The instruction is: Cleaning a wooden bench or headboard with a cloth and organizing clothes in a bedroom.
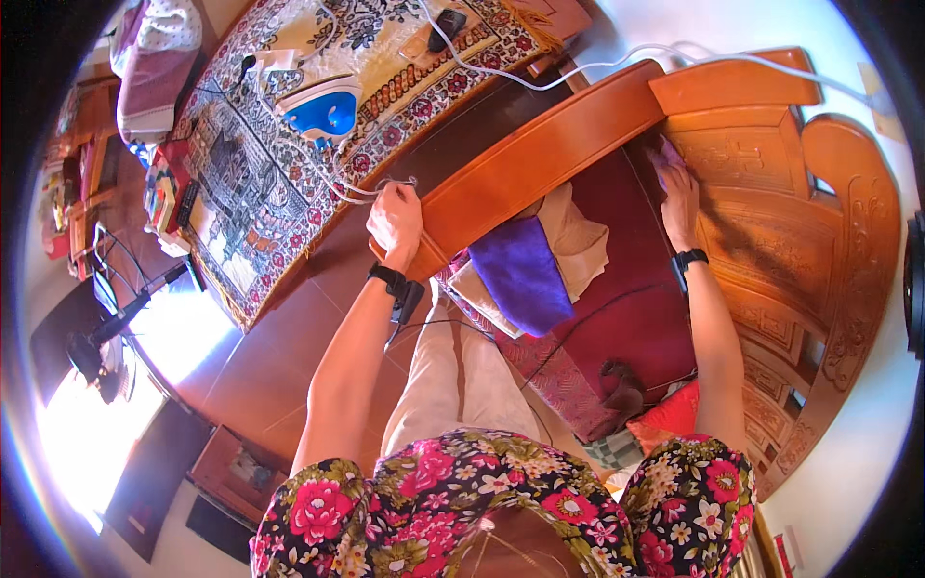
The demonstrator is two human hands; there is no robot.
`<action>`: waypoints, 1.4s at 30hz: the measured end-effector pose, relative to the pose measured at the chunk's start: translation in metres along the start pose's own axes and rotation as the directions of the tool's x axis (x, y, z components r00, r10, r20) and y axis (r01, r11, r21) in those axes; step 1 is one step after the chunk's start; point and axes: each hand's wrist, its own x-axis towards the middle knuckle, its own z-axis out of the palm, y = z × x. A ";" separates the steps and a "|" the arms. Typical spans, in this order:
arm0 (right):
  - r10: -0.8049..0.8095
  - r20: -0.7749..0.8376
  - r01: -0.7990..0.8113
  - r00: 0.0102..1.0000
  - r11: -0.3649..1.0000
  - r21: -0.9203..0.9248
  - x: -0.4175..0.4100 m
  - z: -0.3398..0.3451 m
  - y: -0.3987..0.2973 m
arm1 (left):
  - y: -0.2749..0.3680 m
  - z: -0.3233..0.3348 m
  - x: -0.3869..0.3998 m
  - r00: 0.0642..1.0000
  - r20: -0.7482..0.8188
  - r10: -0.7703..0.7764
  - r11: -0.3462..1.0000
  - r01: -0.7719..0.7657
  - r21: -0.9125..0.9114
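A purple cloth (pixel 666 153) is under the fingers of my right hand (pixel 679 199), which presses it into the corner between the carved wooden backrest (pixel 759 188) and the seat. Part of that cloth is hidden by the hand. My left hand (pixel 396 220) is curled around the front end of the bench's broad wooden armrest (pixel 535 159); its fingertips are out of sight. A white cord (pixel 325 177) runs up close to the left knuckles. On the dark red seat cushion (pixel 621 238) lie a folded violet cloth (pixel 517 271) and a beige cloth (pixel 574 235).
Beyond the armrest stands a table with a patterned cover (pixel 390 123), bearing a blue and white clothes iron (pixel 325 108) and a dark object (pixel 446 29). A white cable (pixel 535 85) crosses over the armrest's far end. A thin black cord (pixel 571 332) trails over the seat near a red cushion (pixel 665 419).
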 end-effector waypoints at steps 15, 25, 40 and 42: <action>0.307 -0.014 -0.217 0.951 0.703 0.677 0.100 -0.126 -0.155 | -0.002 -0.002 0.003 0.989 0.147 -0.010 0.987 0.033 -0.160; -0.092 0.000 0.092 0.996 0.993 -0.070 0.187 -0.025 -0.113 | 0.006 0.003 0.008 0.991 0.017 0.134 0.949 -0.124 -0.289; 0.058 0.557 -0.549 0.828 0.279 0.788 0.135 -0.034 -0.342 | 0.005 -0.029 0.016 0.856 0.190 0.480 0.652 -0.203 -0.730; 0.038 0.659 -0.656 0.751 -0.068 0.752 0.143 -0.047 -0.320 | 0.022 -0.036 0.020 0.796 0.308 0.521 0.558 -0.045 -0.828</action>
